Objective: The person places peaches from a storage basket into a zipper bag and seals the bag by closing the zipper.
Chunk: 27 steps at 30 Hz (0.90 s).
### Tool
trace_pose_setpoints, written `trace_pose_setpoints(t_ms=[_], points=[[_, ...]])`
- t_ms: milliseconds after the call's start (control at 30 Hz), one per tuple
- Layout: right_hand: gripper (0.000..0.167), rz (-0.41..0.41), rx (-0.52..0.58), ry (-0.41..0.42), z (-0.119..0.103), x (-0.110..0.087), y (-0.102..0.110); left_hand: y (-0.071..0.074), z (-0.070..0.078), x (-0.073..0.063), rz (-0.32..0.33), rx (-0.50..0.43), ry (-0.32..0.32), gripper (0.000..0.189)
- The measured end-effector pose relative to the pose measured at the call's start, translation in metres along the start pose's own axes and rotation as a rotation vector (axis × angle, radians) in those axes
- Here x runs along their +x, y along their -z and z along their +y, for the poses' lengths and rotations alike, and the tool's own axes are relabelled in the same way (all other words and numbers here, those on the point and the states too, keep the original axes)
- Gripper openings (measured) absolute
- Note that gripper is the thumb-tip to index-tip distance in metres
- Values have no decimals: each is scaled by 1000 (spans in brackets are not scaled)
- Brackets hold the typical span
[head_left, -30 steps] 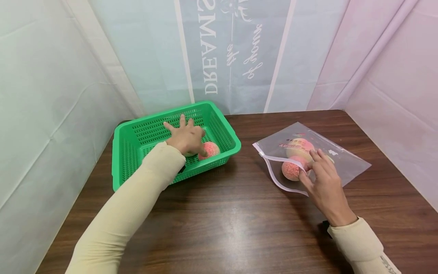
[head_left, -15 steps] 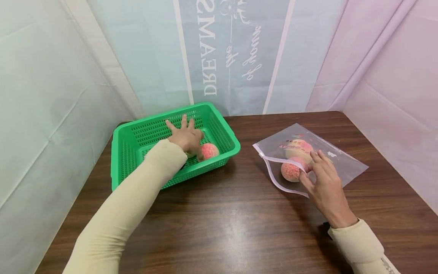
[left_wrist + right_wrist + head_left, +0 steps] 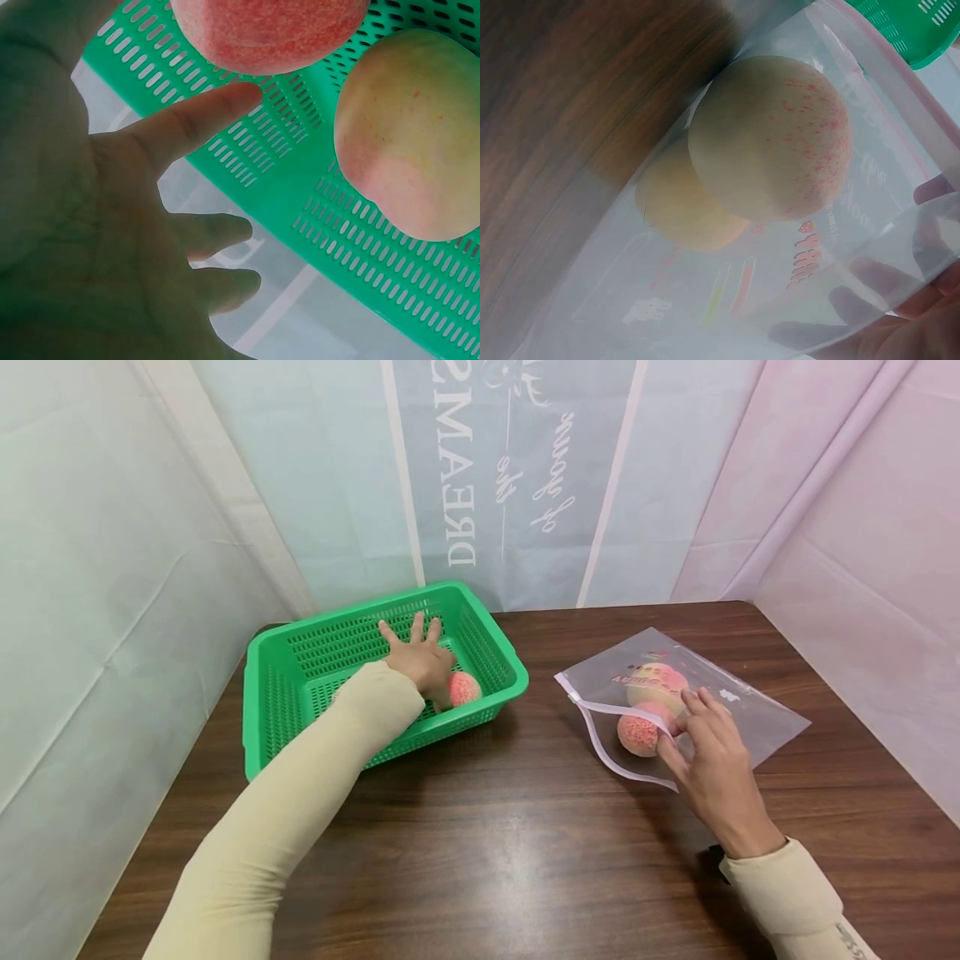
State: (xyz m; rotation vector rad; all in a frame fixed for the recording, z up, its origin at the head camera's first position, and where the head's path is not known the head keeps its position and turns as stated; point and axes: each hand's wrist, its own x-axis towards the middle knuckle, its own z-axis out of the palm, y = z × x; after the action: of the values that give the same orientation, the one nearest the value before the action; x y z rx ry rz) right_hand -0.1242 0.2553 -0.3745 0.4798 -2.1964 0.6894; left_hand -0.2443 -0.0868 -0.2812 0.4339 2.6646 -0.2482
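Observation:
My left hand (image 3: pixel 426 668) reaches down into the green plastic basket (image 3: pixel 253 718), its fingers spread. Beside its thumb side lies a pink peach (image 3: pixel 466 689). In the left wrist view a red peach (image 3: pixel 270 34) sits just past one fingertip, and a paler peach (image 3: pixel 416 139) lies to the right; neither is gripped. My right hand (image 3: pixel 716 772) pinches the mouth edge of a clear zip bag (image 3: pixel 757 722) between thumb and fingers. Inside the bag rest a pink peach (image 3: pixel 639 735) and a paler one behind it; the right wrist view shows a speckled peach (image 3: pixel 772 139) in front.
Everything stands on a dark wooden table (image 3: pixel 487 860). A printed pale cloth (image 3: pixel 517 485) hangs behind the basket, with white sheets on both sides. The white slider (image 3: pixel 573 696) sits at the left corner of the bag's gaping mouth.
My left hand has shifted slightly right inside the basket, toward the pink peach. The right hand keeps its pinch on the bag, which stays in place.

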Motion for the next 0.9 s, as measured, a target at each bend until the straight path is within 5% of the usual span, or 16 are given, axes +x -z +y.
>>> trace_pose_setpoints(t_ms=[400,900], points=[[15,-4,-5,7,0,0,0,1,11,12,-63,91,16,51],[20,-37,-35,-8,-2,-1,4,-2,21,14,-36,200,45,55]])
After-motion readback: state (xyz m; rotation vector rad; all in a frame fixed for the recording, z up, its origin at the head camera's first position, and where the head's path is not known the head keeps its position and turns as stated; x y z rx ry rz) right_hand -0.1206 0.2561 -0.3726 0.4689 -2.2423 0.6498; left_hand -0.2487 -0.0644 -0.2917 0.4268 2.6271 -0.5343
